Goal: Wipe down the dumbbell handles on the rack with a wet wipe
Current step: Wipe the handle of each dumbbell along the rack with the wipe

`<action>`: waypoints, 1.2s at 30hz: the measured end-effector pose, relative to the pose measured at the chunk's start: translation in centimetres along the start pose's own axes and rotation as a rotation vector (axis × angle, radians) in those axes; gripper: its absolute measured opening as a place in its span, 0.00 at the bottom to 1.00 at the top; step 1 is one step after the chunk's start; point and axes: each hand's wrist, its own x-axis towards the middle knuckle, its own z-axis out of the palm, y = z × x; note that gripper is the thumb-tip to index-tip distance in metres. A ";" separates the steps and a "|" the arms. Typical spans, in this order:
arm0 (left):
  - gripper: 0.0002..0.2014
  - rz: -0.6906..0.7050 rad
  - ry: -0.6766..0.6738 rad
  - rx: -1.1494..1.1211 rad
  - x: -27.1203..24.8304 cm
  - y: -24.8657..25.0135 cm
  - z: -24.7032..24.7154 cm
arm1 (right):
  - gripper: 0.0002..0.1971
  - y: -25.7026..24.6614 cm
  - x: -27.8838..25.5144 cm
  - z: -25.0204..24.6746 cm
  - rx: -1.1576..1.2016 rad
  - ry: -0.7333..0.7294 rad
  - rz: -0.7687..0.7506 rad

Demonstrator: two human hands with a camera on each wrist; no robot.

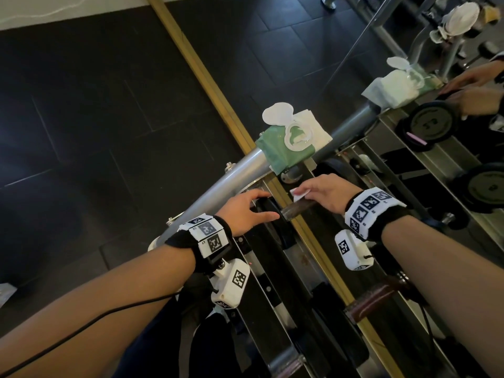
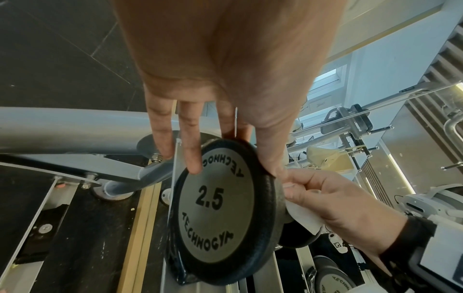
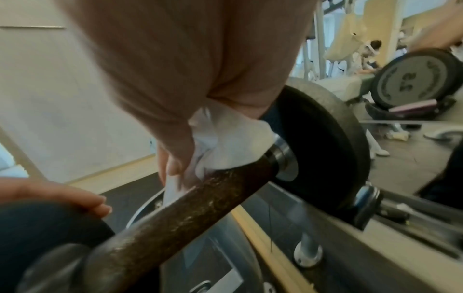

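Note:
A 2.5 dumbbell [image 2: 220,200] lies on the rack with its brown knurled handle [image 1: 297,208] [image 3: 190,206] crosswise. My left hand [image 1: 253,207] [image 2: 233,158] grips the near end plate [image 3: 37,228], with the thumb on one side of the rim and the fingers on the other. My right hand [image 1: 308,190] [image 3: 190,154] holds a crumpled white wet wipe [image 1: 298,196] [image 2: 303,216] [image 3: 225,142] wrapped over the handle, close to the far plate [image 3: 325,148]. The fingers under the wipe are hidden.
A green wipes pack [image 1: 289,143] with its white lid open rests on the grey rack tube [image 1: 240,170]. A wood-framed mirror [image 1: 207,75] runs along the rack and reflects the dumbbells. Another brown handle [image 1: 371,301] lies nearer me on the rack. Dark floor tiles at left.

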 end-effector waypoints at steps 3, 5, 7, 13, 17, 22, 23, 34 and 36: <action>0.31 -0.008 -0.006 -0.004 0.1 0.0 0.0 | 0.17 -0.2 0.0 -0.4 -0.157 -0.024 0.038; 0.32 -0.009 -0.008 0.004 0.2 0.0 0.0 | 0.15 -0.7 -0.1 -0.1 -0.265 -0.010 0.007; 0.32 -0.005 -0.001 0.009 0.2 -0.1 0.2 | 0.14 -1.6 -0.1 0.6 -0.291 -0.011 -0.020; 0.32 0.002 0.006 0.016 0.2 -0.5 0.3 | 0.17 -1.7 0.2 0.8 -0.201 -0.037 -0.026; 0.31 0.006 0.012 -0.001 0.3 -0.6 0.4 | 0.12 -0.7 0.5 0.4 -0.374 0.039 0.042; 0.31 0.010 0.023 -0.029 0.2 -0.5 0.6 | 0.19 -2.3 1.5 2.9 -0.287 -0.031 -0.021; 0.31 0.015 0.025 -0.029 0.2 -0.4 0.5 | 0.19 -2.4 1.7 3.0 -0.254 -0.045 -0.026; 0.34 -0.017 0.009 0.010 -0.2 0.1 0.3 | 0.23 -2.5 -0.5 2.9 -0.235 0.018 -0.090; 0.33 -0.027 0.001 0.019 -0.3 0.2 0.2 | 0.21 -2.3 -0.8 2.2 -0.325 0.052 -0.086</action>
